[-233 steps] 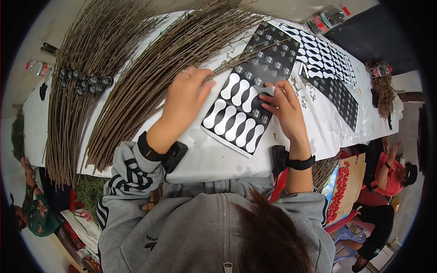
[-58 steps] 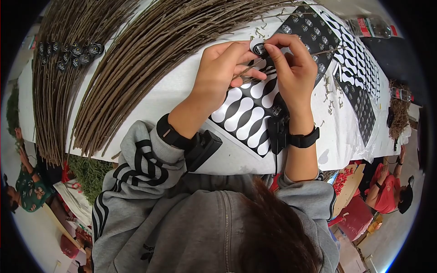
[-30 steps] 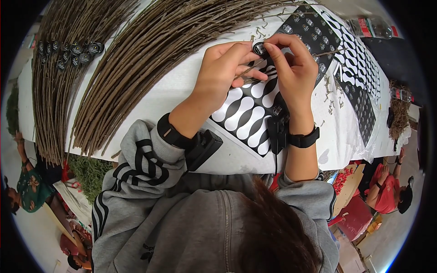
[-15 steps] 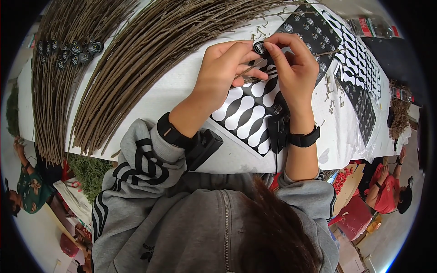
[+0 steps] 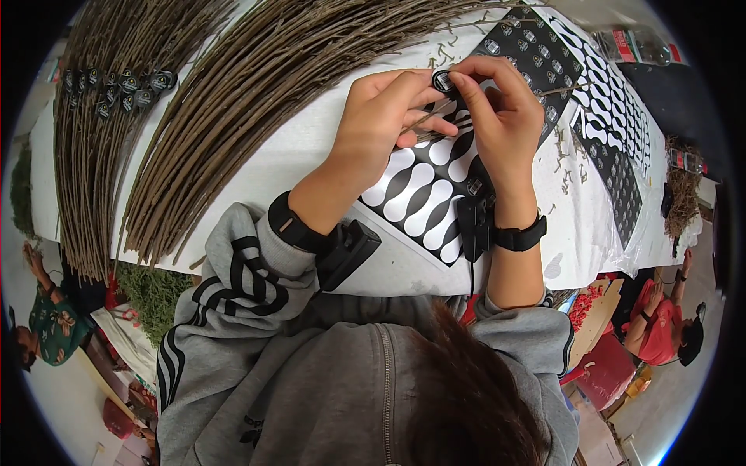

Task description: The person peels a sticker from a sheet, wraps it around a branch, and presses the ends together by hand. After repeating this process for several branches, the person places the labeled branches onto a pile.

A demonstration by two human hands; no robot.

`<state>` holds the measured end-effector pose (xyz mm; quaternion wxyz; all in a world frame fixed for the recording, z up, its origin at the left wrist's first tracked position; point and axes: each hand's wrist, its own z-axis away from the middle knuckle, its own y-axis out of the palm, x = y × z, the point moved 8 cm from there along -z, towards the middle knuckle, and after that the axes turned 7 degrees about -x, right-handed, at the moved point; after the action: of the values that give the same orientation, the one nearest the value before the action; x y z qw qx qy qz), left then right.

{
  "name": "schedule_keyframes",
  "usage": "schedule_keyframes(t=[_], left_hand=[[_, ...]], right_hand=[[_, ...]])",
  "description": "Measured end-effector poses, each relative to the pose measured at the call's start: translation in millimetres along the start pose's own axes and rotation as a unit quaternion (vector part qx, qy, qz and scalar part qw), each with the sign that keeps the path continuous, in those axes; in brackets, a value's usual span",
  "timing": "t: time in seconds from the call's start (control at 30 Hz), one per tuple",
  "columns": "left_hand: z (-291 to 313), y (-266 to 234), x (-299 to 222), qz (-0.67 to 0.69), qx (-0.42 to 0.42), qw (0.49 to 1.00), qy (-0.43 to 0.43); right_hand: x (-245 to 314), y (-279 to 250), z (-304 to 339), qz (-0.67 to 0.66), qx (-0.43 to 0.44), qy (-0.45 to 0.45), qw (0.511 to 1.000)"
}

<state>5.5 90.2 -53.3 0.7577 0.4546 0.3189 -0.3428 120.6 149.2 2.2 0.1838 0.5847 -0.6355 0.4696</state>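
Observation:
Above the table's middle, a round black sticker label [image 5: 443,81] with pale print is pinched between both hands. My right hand [image 5: 505,116] holds its right edge between thumb and forefinger. My left hand [image 5: 381,116] presses at its left edge with the fingertips, while a thin brown twig [image 5: 422,121] runs between its lower fingers. Where the label meets the twig is hidden by the fingers. Under both hands lies a black sticker sheet [image 5: 416,198] with white dumbbell-shaped gaps. Another black sheet [image 5: 528,46], covered with printed labels, lies beyond my right hand.
Long bare branches [image 5: 233,116] cover the left side of the table, beside a bundle with black round tags [image 5: 128,92]. More sticker sheets [image 5: 614,101] and a plastic bottle [image 5: 637,48] are at the far right. Co-workers sit at left [image 5: 58,326] and right [image 5: 657,322].
My hands hold nearly the same pose; the label has tilted slightly between the fingertips. The co-worker's hand at the far left has moved a little.

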Motion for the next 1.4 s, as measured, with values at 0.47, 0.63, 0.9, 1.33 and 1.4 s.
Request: schedule_keyframes(t=[0.47, 0.63, 0.9, 1.33, 1.4], left_hand=[[0.9, 0.6, 0.1, -0.012, -0.004, 1.0, -0.003], [1.7, 1.3, 0.4, -0.022, -0.005, 1.0, -0.004], [1.8, 1.6, 0.7, -0.024, -0.002, 1.0, -0.003], [2.7, 1.4, 1.5, -0.031, -0.009, 0.999, -0.003], [2.6, 0.7, 1.5, -0.031, -0.016, 0.999, 0.0]], right_hand=[[2.3, -0.6, -0.5, 0.012, -0.008, -0.009, 1.0], [1.0, -0.7, -0.1, 0.009, -0.009, -0.003, 1.0], [1.6, -0.9, -0.1, 0.016, -0.012, -0.005, 1.0], [-0.5, -0.9, 0.4, 0.016, -0.018, 0.008, 1.0], [-0.2, -1.0, 0.5, 0.016, -0.017, 0.009, 1.0]])
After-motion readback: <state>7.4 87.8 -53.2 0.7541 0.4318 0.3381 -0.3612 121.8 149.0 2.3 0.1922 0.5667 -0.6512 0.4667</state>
